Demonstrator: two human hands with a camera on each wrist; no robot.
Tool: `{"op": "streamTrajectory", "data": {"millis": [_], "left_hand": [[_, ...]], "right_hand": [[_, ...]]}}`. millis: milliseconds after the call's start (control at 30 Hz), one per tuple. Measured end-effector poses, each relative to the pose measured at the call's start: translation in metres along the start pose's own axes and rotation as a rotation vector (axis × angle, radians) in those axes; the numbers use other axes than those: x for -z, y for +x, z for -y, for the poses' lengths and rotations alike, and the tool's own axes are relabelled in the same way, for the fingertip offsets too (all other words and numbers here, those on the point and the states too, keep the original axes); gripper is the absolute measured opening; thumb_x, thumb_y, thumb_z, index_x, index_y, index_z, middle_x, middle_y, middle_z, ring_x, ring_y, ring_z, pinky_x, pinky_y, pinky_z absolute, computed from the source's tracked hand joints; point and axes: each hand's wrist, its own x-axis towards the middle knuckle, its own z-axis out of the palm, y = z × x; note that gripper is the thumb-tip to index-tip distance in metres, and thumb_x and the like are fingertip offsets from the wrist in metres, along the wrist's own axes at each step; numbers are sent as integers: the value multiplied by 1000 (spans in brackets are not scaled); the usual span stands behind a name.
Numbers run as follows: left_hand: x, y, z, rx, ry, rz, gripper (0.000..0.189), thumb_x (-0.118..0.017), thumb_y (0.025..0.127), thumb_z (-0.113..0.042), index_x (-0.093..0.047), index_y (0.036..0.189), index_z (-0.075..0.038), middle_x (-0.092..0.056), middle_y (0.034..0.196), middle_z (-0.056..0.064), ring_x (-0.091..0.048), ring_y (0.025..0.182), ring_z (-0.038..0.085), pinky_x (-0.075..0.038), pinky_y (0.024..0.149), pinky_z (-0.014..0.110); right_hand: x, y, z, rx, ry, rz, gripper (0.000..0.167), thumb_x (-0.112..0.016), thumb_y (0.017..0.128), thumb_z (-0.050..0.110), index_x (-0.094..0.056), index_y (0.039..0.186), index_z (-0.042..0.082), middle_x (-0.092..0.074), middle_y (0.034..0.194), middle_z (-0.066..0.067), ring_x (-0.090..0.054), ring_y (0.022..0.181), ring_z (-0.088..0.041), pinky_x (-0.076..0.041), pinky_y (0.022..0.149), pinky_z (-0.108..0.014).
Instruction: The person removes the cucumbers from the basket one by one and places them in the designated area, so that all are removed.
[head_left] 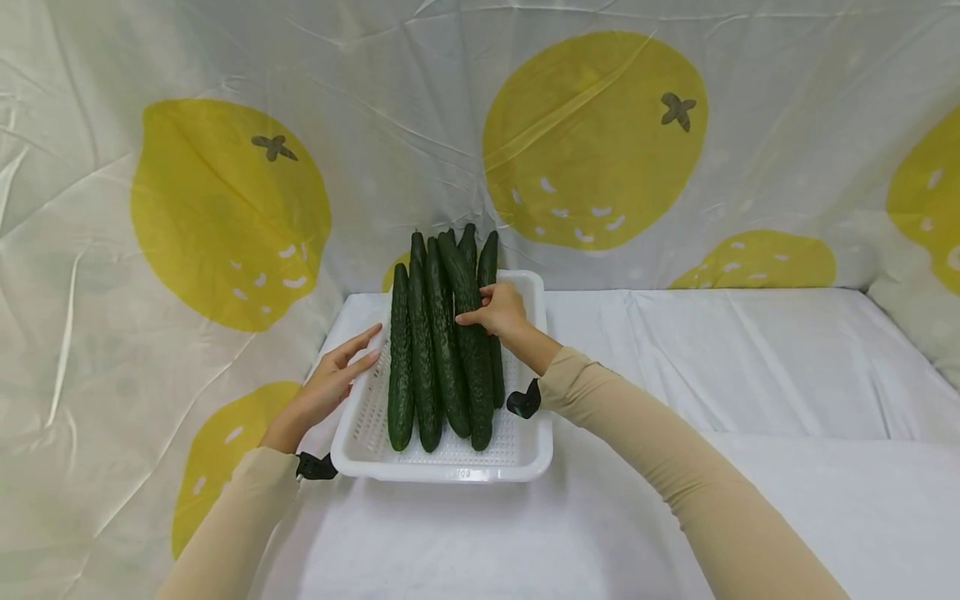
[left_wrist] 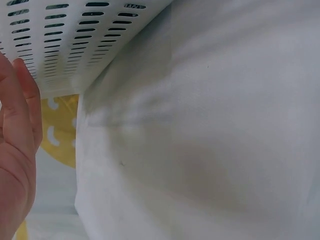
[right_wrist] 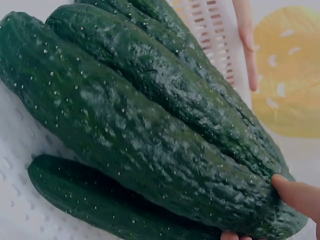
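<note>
Left hand (head_left: 330,379): fingers extended, nothing grasped, positioned at the left rim of the white basket (head_left: 442,474); contact cannot be told. Right hand (head_left: 504,312): one cucumber (head_left: 477,379) pinched between thumb and fingers, the cucumber lying in the basket. Other cucumbers (head_left: 424,358) lie lengthwise alongside, upper ends reaching past the far rim. Basket rests on white cloth (head_left: 600,517), before a lemon-print curtain (head_left: 405,108)

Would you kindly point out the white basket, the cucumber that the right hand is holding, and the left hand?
White basket (head_left: 405,472), head view: on its near rim.
Held cucumber (right_wrist: 135,135), right wrist view: on the middle of its bumpy skin.
Left hand (head_left: 327,386), head view: on the middle of the hand.
</note>
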Motion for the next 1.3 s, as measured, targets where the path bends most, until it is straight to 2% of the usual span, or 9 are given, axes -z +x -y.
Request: {"op": "streamTrajectory", "data": {"millis": [167,267,367,500,600,800,1000,1100,1300], "left_hand": [[0,0,0,-6,0,-1,60,-50,107,-27,-25,160,-19,-19,163,10,-21,145,35,-31,106,63],[1,1,0,-4,8,0,58,-50,107,-27,-26,160,-23,-20,163,8,-28,143,34,-41,102,50],[1,2,0,-3,4,-1,58,-50,107,-27,-27,160,-25,-22,162,8,-37,137,31,-50,93,37],[2,3,-1,-10,-10,-8,58,-51,107,-27,-27,160,-23,-24,161,9,-44,130,28,-53,84,31],[3,4,-2,-13,-5,-11,59,-51,107,-27,-26,160,-21,-24,161,8,-41,133,29,-52,86,32],[5,4,-3,-5,-3,-5,59,-50,107,-27,-25,160,-21,-20,163,6,-27,143,31,-42,100,45],[5,2,-2,-1,-12,-6,59,-50,107,-27,-25,160,-23,-18,164,5,-24,145,32,-35,105,57],[4,2,-2,-3,-4,-6,58,-50,107,-26,-26,160,-23,-18,164,6,-23,145,33,-39,102,53],[3,2,2,-4,-16,3,58,-50,107,-25,-26,160,-20,-20,164,5,-27,143,33,-49,90,30]], "right_hand": [[-1,-1,1,6,-56,-22,67,-84,83,13,-53,141,1,-58,123,-14,-52,67,-17,-47,62,-29],[-1,-2,1,8,-88,-33,67,-84,84,15,-53,142,2,-58,126,-14,-60,86,-23,-53,72,-34],[1,-4,2,16,-113,-37,67,-83,85,16,-52,143,2,-58,130,-15,-60,106,-30,-54,83,-39],[3,-8,5,31,-123,-40,69,-82,86,17,-49,145,2,-57,135,-16,-56,118,-33,-51,92,-42],[5,-9,6,64,-108,-52,70,-82,86,15,-47,146,8,-57,134,-16,-57,116,-34,-52,89,-43],[7,-8,6,183,-87,-65,78,-83,83,7,-42,147,24,-59,127,-18,-61,101,-35,-48,64,-41],[6,-9,5,234,-70,-27,75,-79,85,2,-48,147,30,-49,143,-14,-54,119,-32,-44,61,-36],[6,-9,3,253,-38,7,71,-76,87,-1,-51,146,28,-41,151,-12,-50,122,-32,-43,64,-36],[7,-11,1,228,15,52,67,-73,88,-4,-54,145,24,-31,159,-9,-46,126,-32,-43,68,-34]]}}
